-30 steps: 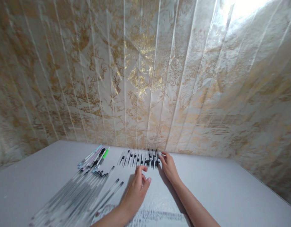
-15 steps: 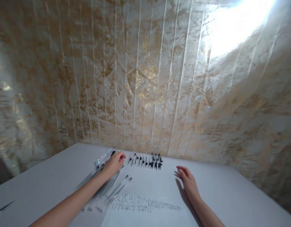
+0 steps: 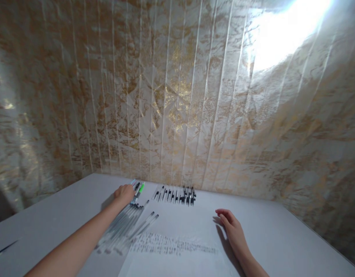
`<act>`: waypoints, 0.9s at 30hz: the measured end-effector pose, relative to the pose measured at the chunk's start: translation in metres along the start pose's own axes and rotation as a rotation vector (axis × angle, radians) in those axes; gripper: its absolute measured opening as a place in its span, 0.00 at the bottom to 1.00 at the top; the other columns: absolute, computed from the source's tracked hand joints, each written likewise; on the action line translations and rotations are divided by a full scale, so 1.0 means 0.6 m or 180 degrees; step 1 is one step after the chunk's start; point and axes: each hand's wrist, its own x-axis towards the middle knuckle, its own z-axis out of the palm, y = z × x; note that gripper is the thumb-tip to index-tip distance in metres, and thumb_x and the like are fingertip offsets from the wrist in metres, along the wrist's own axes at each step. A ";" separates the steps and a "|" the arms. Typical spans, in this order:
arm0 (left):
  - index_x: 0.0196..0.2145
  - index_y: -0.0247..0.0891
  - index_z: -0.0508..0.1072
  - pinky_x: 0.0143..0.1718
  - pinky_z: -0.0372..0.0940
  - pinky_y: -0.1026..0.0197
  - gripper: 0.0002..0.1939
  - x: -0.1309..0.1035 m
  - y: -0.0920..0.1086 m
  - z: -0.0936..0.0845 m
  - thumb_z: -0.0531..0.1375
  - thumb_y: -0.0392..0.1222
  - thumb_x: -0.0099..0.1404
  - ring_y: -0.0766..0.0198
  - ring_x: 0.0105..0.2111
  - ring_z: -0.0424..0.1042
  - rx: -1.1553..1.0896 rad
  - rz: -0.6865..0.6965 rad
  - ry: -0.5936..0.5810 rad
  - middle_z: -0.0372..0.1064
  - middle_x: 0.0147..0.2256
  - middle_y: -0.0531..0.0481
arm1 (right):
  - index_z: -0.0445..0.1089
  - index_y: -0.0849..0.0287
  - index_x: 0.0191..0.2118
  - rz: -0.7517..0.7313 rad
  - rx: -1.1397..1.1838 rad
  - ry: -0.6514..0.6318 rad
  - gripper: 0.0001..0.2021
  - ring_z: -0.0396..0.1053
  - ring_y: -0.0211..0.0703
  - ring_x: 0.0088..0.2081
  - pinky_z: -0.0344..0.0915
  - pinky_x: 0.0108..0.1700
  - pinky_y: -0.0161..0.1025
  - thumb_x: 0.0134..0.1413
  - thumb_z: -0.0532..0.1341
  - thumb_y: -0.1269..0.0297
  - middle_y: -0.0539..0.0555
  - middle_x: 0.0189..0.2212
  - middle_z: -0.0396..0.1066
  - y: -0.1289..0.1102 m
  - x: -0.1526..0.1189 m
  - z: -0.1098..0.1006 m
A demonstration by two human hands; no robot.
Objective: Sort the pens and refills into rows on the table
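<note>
My left hand [image 3: 124, 193] is at the far left of the table, over the left side of a small group of pens. A bright green pen [image 3: 141, 187] shows just right of it, beside a dark one [image 3: 137, 186]. The back of this hand covers its fingertips, so whether it grips a pen is hidden. Below the wrist lies a bundle of clear pens with dark tips [image 3: 124, 223], partly behind my forearm. My right hand [image 3: 230, 225] hovers low over or rests on the table at the right, fingers loosely bent and apart, holding nothing.
A row of black-capped pens and caps [image 3: 177, 195] lies near the back edge. In front is a sheet of paper with handwriting [image 3: 171, 265]. A thin dark pen-like stick [image 3: 5, 249] lies at far left. A patterned, shiny curtain [image 3: 177, 96] hangs behind the white table [image 3: 266, 231].
My left hand has moved left, from over the gap near the capped pens to the left side of the small group, uncovering the green pen. My right hand has barely moved.
</note>
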 end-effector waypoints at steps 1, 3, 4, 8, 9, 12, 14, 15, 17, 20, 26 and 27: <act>0.52 0.37 0.68 0.45 0.69 0.49 0.17 0.002 0.002 -0.003 0.59 0.45 0.67 0.57 0.46 0.71 0.0019 -0.0026 0.0005 0.67 0.51 0.44 | 0.75 0.54 0.30 -0.0025 -0.0040 -0.0011 0.15 0.73 0.52 0.36 0.68 0.41 0.46 0.40 0.63 0.49 0.56 0.33 0.76 0.003 0.001 -0.001; 0.52 0.38 0.68 0.45 0.69 0.49 0.17 0.002 0.005 -0.006 0.59 0.45 0.67 0.57 0.46 0.71 0.0048 -0.0050 0.0041 0.67 0.51 0.45 | 0.75 0.54 0.31 -0.0052 -0.0103 -0.0050 0.14 0.72 0.52 0.37 0.67 0.40 0.45 0.42 0.62 0.50 0.56 0.34 0.76 0.008 0.002 -0.001; 0.52 0.38 0.68 0.45 0.69 0.50 0.17 0.002 0.006 -0.007 0.59 0.45 0.67 0.57 0.46 0.71 0.0059 -0.0045 0.0063 0.67 0.51 0.45 | 0.75 0.54 0.31 -0.0053 -0.0111 -0.0080 0.14 0.72 0.51 0.37 0.67 0.40 0.45 0.43 0.62 0.50 0.56 0.34 0.76 0.010 0.002 -0.001; 0.52 0.38 0.68 0.45 0.69 0.49 0.17 -0.004 0.010 0.000 0.59 0.45 0.67 0.57 0.46 0.71 0.0121 -0.0071 0.0082 0.67 0.51 0.45 | 0.74 0.55 0.31 -0.0036 -0.0057 -0.0182 0.13 0.73 0.51 0.36 0.67 0.39 0.44 0.43 0.62 0.52 0.56 0.32 0.76 0.011 0.001 0.003; 0.52 0.37 0.68 0.45 0.69 0.49 0.17 -0.005 0.011 0.003 0.59 0.45 0.67 0.57 0.46 0.71 0.0130 -0.0102 0.0062 0.67 0.51 0.44 | 0.74 0.55 0.31 -0.0032 -0.0042 -0.0198 0.13 0.73 0.51 0.36 0.67 0.39 0.44 0.42 0.62 0.52 0.56 0.32 0.76 0.010 0.000 0.005; 0.52 0.37 0.67 0.45 0.69 0.49 0.18 -0.005 0.010 0.004 0.59 0.45 0.67 0.57 0.46 0.71 0.0104 -0.0166 0.0010 0.67 0.51 0.44 | 0.73 0.55 0.31 -0.0055 -0.0001 -0.0217 0.12 0.74 0.51 0.35 0.68 0.39 0.45 0.42 0.62 0.53 0.56 0.31 0.76 0.006 -0.003 0.008; 0.52 0.37 0.67 0.45 0.69 0.49 0.17 -0.004 0.010 -0.004 0.59 0.45 0.67 0.57 0.46 0.71 0.0042 -0.0146 0.0058 0.67 0.51 0.44 | 0.73 0.55 0.31 -0.0098 0.0002 -0.0200 0.12 0.74 0.51 0.35 0.68 0.39 0.46 0.42 0.62 0.54 0.56 0.31 0.76 0.005 -0.005 0.009; 0.52 0.37 0.67 0.45 0.69 0.49 0.17 -0.004 0.012 -0.011 0.59 0.45 0.67 0.57 0.46 0.71 0.0000 -0.0116 0.0117 0.67 0.51 0.44 | 0.73 0.55 0.31 -0.0116 -0.0008 -0.0200 0.12 0.74 0.51 0.35 0.68 0.40 0.46 0.43 0.62 0.54 0.56 0.31 0.76 0.004 -0.005 0.009; 0.52 0.37 0.68 0.45 0.69 0.48 0.18 -0.011 0.021 -0.024 0.59 0.45 0.67 0.57 0.46 0.71 -0.0116 0.0017 0.0286 0.67 0.51 0.44 | 0.73 0.55 0.31 -0.0113 0.0001 -0.0225 0.12 0.74 0.51 0.35 0.68 0.39 0.45 0.43 0.62 0.53 0.56 0.31 0.75 0.003 -0.004 0.009; 0.48 0.34 0.69 0.48 0.65 0.51 0.12 -0.045 0.055 -0.032 0.55 0.41 0.69 0.56 0.48 0.70 -0.0392 0.0518 0.0466 0.69 0.49 0.42 | 0.72 0.56 0.32 -0.0057 0.0015 -0.0312 0.14 0.72 0.48 0.32 0.67 0.35 0.42 0.44 0.62 0.50 0.54 0.26 0.73 -0.006 -0.008 0.012; 0.38 0.44 0.70 0.39 0.61 0.66 0.04 -0.190 0.167 0.036 0.55 0.40 0.66 0.63 0.38 0.72 -0.1158 0.2190 -0.0065 0.74 0.37 0.55 | 0.70 0.55 0.43 0.0161 0.0479 -0.0865 0.22 0.57 0.35 0.20 0.57 0.23 0.34 0.49 0.62 0.44 0.46 0.21 0.64 -0.046 -0.044 0.036; 0.37 0.44 0.69 0.38 0.60 0.66 0.04 -0.211 0.180 0.051 0.56 0.39 0.65 0.64 0.37 0.72 -0.1262 0.2353 -0.0138 0.74 0.36 0.56 | 0.70 0.55 0.42 0.0214 0.0509 -0.0955 0.21 0.55 0.34 0.19 0.54 0.22 0.33 0.49 0.62 0.44 0.45 0.20 0.62 -0.049 -0.050 0.040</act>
